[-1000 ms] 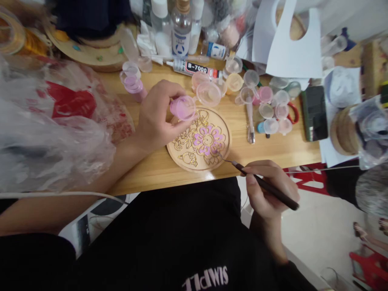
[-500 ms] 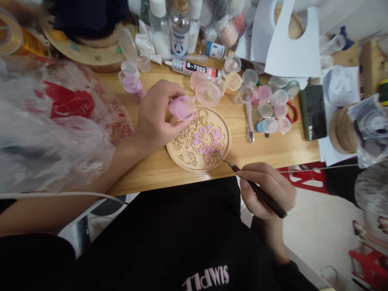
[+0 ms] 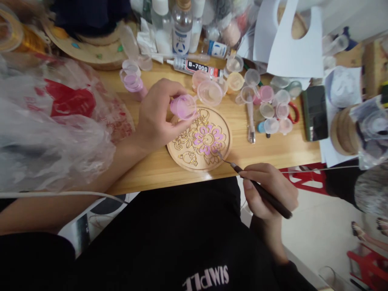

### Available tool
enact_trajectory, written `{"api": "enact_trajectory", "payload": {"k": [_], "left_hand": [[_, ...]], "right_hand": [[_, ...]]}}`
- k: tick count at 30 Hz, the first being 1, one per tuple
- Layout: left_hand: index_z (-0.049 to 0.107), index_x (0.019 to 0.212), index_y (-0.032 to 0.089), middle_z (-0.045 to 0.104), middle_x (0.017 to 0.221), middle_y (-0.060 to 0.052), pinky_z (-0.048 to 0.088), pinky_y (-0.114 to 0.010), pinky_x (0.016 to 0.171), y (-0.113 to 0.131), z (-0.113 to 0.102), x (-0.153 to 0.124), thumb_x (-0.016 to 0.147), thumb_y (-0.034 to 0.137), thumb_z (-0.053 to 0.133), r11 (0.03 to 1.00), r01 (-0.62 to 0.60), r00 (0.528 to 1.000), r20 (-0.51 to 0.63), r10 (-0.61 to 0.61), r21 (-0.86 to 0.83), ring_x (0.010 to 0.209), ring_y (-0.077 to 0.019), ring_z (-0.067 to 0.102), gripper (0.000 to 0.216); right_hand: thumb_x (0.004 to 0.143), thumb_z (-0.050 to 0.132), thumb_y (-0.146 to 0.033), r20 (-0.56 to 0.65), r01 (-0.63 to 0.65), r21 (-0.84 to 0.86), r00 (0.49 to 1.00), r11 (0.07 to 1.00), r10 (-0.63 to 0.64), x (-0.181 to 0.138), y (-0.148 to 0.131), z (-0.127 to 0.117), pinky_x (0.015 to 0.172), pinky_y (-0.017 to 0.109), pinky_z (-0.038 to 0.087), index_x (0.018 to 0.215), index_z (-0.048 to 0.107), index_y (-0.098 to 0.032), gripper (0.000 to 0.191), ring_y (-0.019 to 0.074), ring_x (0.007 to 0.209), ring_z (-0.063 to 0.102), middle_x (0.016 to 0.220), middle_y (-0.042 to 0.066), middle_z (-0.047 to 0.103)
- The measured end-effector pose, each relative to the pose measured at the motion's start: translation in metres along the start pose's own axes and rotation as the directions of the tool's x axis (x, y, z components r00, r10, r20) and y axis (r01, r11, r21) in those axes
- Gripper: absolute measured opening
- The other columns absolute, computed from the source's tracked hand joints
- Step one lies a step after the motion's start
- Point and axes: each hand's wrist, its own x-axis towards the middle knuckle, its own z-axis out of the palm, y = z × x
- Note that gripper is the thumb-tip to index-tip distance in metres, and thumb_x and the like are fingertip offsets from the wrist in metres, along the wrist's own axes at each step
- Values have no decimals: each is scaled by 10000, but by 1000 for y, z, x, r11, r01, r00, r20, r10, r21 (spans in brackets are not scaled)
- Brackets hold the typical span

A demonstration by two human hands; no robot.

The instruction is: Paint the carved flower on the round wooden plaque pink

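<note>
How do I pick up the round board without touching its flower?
I'd hold the board by its rim, coming from the front: it lies flat, that rim is plain wood, and the left hand partly covers the far left side.

Looks like a small craft workshop or hobby corner; cannot say which. Shows in a wooden surface [image 3: 273, 150] crowded with a B-7000 glue tube [image 3: 197, 68], small colour pots [image 3: 266, 93] with flip lids, clear bottles [image 3: 182, 34] and white sheets [image 3: 306, 58], and in a round wooden plaque [image 3: 197, 135] bearing a gold-outlined, part-lilac flower [image 3: 209, 140].
</note>
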Motion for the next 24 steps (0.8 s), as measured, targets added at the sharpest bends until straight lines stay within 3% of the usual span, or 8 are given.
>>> {"api": "enact_trajectory", "payload": {"k": [6, 10, 17, 24], "left_hand": [[569, 1113, 278, 725, 1102, -50, 630, -436, 931, -4, -1, 0, 947, 491, 817, 996, -87, 996, -5, 87, 18, 1022, -257, 733, 366], [566, 1167, 269, 724, 1117, -57, 629, -426, 911, -8, -2, 0, 951, 501, 817, 989, -145, 989, 13, 145, 38, 1016, -254, 730, 405], [581, 1101, 285, 716, 1083, -47, 634, -454, 970, -4, 0, 1, 926, 522, 832, 1000, -11, 1000, 24, 11, -12, 1045, -263, 723, 387], [582, 1060, 299, 708, 1074, -47, 625, -479, 999, 2, 0, 0, 930, 479, 824, 998, 46, 999, 11, -46, -42, 1073, -283, 731, 328]], "right_hand": [[866, 687, -73, 5, 21, -5, 1000, 1000, -21, -1, 0, -1, 514, 282, 537, 866, 749, -231, 170, 163, 625, 711, 787, 7, 755], [877, 683, -78, 13, -46, -17, 999, 999, 46, -2, -4, -1, 549, 288, 555, 856, 743, -228, 162, 164, 651, 719, 804, 11, 760], [874, 680, -84, 22, -9, -10, 1000, 1000, 10, -2, -4, -1, 529, 289, 552, 857, 739, -239, 167, 161, 623, 704, 787, 2, 752], [864, 685, -85, 2, -24, -23, 1000, 999, 24, -2, -3, -1, 519, 302, 556, 868, 752, -249, 178, 172, 623, 712, 795, 10, 764]]}}
